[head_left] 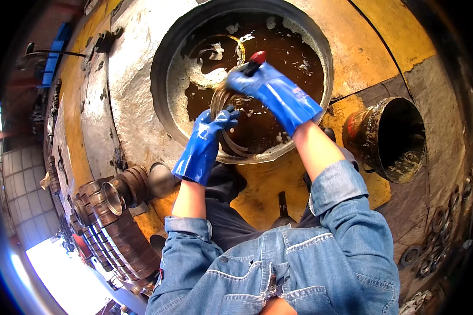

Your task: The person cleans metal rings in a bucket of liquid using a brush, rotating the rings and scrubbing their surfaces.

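Over a wide round black basin (160, 100) of foamy brown liquid (278, 52), both my hands work in long blue rubber gloves. My left hand (202, 137) is closed around a thin metal ring, or a few together (235, 146), tilted above the liquid near the basin's front edge. My right hand (257, 84), a little farther off, grips a black-handled tool with a red end (257, 56). Motion blur and the glove hide the tool's working end, close to the ring. Another ring-shaped piece (242, 50) shows in the foam at the far left of the basin.
An open, grimy bucket (355, 131) lies tipped to the right of the basin. Several metal rings and cylindrical parts (126, 191) are stacked at the left. More rings (439, 220) lie on the worn yellow-and-grey floor (352, 47) at the far right.
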The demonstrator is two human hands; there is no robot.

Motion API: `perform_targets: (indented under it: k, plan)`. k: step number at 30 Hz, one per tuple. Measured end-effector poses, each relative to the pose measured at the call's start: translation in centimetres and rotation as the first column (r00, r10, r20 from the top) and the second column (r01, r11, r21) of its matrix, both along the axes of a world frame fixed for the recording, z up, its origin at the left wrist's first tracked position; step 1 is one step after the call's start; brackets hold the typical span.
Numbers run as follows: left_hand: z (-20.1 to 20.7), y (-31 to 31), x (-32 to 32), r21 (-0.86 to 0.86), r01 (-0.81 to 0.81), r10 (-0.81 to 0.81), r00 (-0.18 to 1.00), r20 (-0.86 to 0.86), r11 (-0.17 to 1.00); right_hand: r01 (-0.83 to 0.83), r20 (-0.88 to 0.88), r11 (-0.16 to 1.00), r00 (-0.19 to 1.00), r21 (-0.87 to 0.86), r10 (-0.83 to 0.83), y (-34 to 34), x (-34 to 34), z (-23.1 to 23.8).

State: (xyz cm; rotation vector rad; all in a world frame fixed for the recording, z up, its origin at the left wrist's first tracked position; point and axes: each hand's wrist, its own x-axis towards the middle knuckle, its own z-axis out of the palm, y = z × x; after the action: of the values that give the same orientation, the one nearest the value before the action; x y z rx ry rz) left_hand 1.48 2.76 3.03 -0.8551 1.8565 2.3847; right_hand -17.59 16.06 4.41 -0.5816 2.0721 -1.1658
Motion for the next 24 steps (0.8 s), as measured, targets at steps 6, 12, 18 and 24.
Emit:
perform_targets:
  k: [6, 12, 18, 24]
  plan:
    - [0.2, 0.0, -0.1, 0.004, -0.018, 0.018, 1.000, 0.024, 1.000, -0.081, 0.170, 0.941, 0.975, -0.329, 0.143, 1.9, -0.4, 0.7]
    - [1.1, 1.0, -0.9, -0.010, 0.013, -0.013, 1.000, -0.020, 1.000, -0.129, 0.062, 0.988, 0.989, -0.085, 0.134, -0.3, 0.4, 2.1]
    - [1.6, 1.5, -1.5, 0.032, 0.038, -0.039, 0.998, 0.040, 0.999, 0.315, -0.107, 0.948, 0.942, -0.035, -0.317, 4.2, -0.9, -1.3]
    - [2.0, 2.3, -2.8, 0.305, 0.226, -0.223, 0.974, -0.046, 0.925, 0.431, 0.121, 0.900, 0.898, -0.060, -0.422, 6.4, -2.5, -1.8]
